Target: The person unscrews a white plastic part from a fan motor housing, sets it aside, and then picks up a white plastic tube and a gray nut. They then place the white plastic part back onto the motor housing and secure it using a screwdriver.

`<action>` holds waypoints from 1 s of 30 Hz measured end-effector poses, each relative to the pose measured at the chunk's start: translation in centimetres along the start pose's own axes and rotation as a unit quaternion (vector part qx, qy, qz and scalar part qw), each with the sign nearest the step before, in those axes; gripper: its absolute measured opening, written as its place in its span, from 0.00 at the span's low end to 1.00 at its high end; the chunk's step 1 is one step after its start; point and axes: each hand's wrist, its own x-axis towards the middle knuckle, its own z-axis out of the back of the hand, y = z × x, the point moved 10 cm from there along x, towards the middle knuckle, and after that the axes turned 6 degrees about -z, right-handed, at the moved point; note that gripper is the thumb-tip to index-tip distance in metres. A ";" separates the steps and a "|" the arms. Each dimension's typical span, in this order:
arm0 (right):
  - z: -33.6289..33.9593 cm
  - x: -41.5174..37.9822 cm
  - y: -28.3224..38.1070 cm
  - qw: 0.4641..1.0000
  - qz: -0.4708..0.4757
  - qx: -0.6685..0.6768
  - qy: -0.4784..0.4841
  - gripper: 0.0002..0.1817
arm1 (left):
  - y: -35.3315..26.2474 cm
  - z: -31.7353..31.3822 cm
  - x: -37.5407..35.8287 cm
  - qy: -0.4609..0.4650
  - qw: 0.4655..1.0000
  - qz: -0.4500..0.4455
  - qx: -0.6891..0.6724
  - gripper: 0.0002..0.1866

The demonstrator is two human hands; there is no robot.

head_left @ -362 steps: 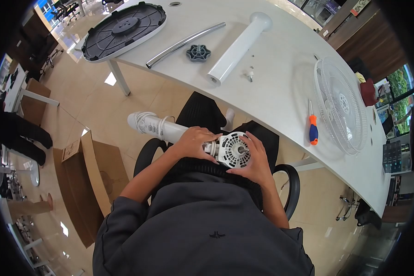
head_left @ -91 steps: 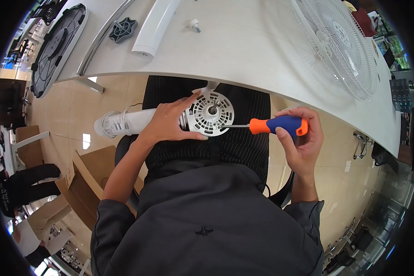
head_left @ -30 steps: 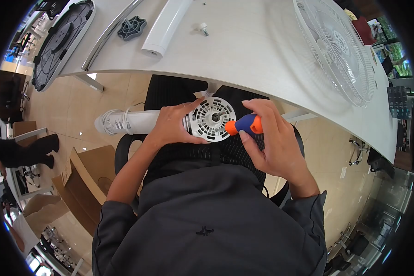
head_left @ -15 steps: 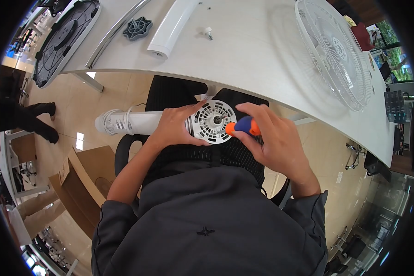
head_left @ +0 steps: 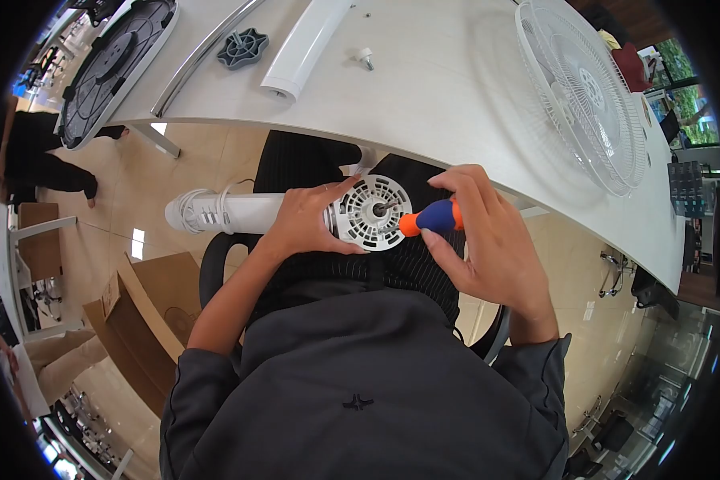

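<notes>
My left hand [head_left: 306, 220] is closed around the rim of a white fan motor housing [head_left: 358, 216], thumb below and fingers above. The round slotted front of the housing faces up at me, with a metal shaft in its centre. A white post [head_left: 252, 213] with a coiled cord [head_left: 190, 212] runs out to the left of it. My right hand [head_left: 500, 252] grips a blue and orange screwdriver [head_left: 436, 217] by its handle, mostly with thumb and forefinger. Its tip reaches the right part of the slotted face; exact contact is too small to make out.
On the white table [head_left: 432, 96] lie a fan grille [head_left: 588, 96], a white tube [head_left: 308, 52], a grey knob [head_left: 242, 50], a small white screw [head_left: 365, 58], a curved metal rod [head_left: 200, 64] and a dark base [head_left: 116, 68]. A cardboard box [head_left: 148, 312] stands at left.
My right hand and the screwdriver have shifted slightly to the right, and its fingers are raised more. My left hand and the housing stay put. At left, a person in the background has moved.
</notes>
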 end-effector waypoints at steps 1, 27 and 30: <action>-0.1 -0.2 0.1 1.000 -0.001 0.000 0.000 0.27 | 0.0 -0.1 0.0 0.001 1.000 0.001 0.001 0.60; -1.2 -0.5 -0.8 0.997 -0.070 -0.014 0.037 0.27 | -0.1 0.1 0.2 -0.010 1.000 -0.002 -0.003 0.59; -1.2 -0.5 -0.7 0.996 -0.040 0.065 0.053 0.28 | 0.1 0.1 0.0 -0.009 1.000 -0.003 0.000 0.59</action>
